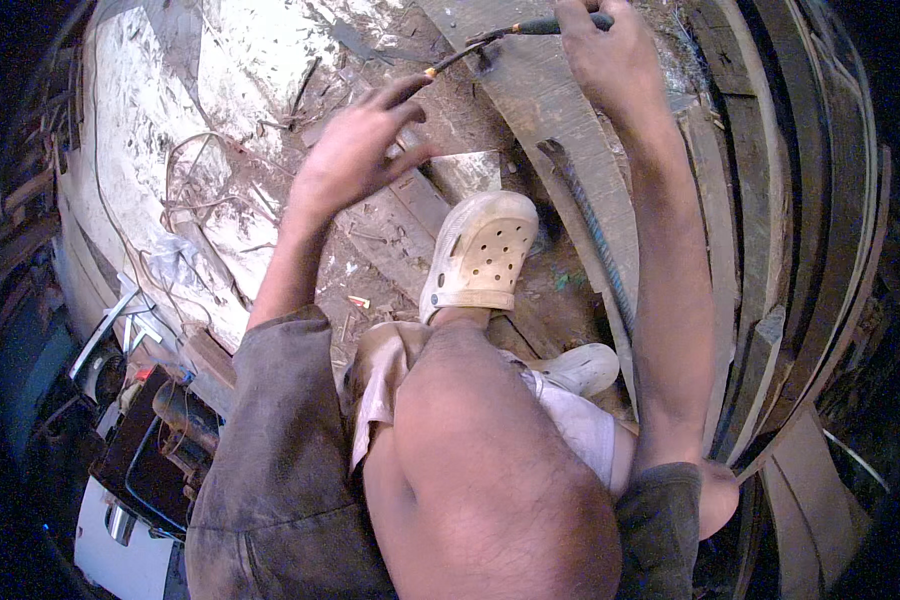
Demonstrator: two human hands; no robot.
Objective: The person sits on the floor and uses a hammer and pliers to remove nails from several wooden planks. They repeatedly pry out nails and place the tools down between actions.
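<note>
My right hand [610,50] is closed round the black grip of a dark, thin tool [540,26] with orange bands, at the top of the picture. The tool slants down leftward to my left hand [355,150], whose fingers are at its other end, thumb held away from it. It looks like two handles spread wide, but I cannot tell its exact kind. Below its middle lies a wide wooden plank [530,90]. A ribbed metal rod [598,240] with a bent upper end lies beside my right forearm.
Long boards [770,200] are stacked along the right. My feet wear pale clogs [485,250], between the planks. Left of them lie a dirty white sheet [140,150] and a loose cord [170,170]. A dark box of items [135,440] stands at lower left.
</note>
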